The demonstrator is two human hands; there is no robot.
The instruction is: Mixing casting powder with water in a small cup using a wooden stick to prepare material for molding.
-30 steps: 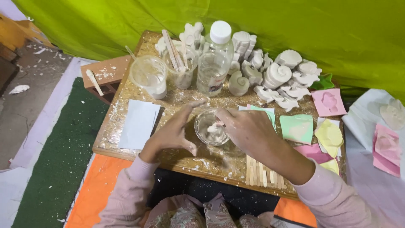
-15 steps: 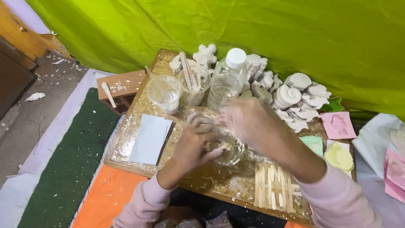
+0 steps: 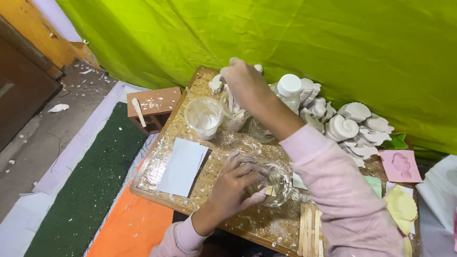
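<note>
Left hand: the left hand (image 3: 236, 185) is wrapped around the near side of a small clear glass bowl (image 3: 278, 183), fingers curled on its rim and wall, gripping it on the board.

Right hand: the right hand (image 3: 244, 83) reaches across to the far side, fingers closed down over a clear plastic cup holding flat wooden sticks (image 3: 233, 114); it looks pinched on something there, but I cannot tell what it grips.

Where the bowl sits: just beneath the right forearm, close to the near edge of the speckled chipboard tabletop (image 3: 166, 138).

Risk, sleeve: the pink sleeve (image 3: 333, 185) hangs right over the bowl; if it dips, it could drag through the contents or nudge the bowl off its spot.

Risk, tipping: a clear cup with white liquid (image 3: 203, 116) stands just left of the right hand, and a clear bottle with a white cap (image 3: 281, 102) just right of it. Pulling back carelessly could knock either over.

Risk, casts: white plaster shell-shaped casts (image 3: 350, 128) are piled beyond the right elbow and look brittle; a bump from the arm could chip them.

Risk, paper: a white paper sheet (image 3: 183, 165) lies left of the left hand, where a spill would likely soak it.
</note>
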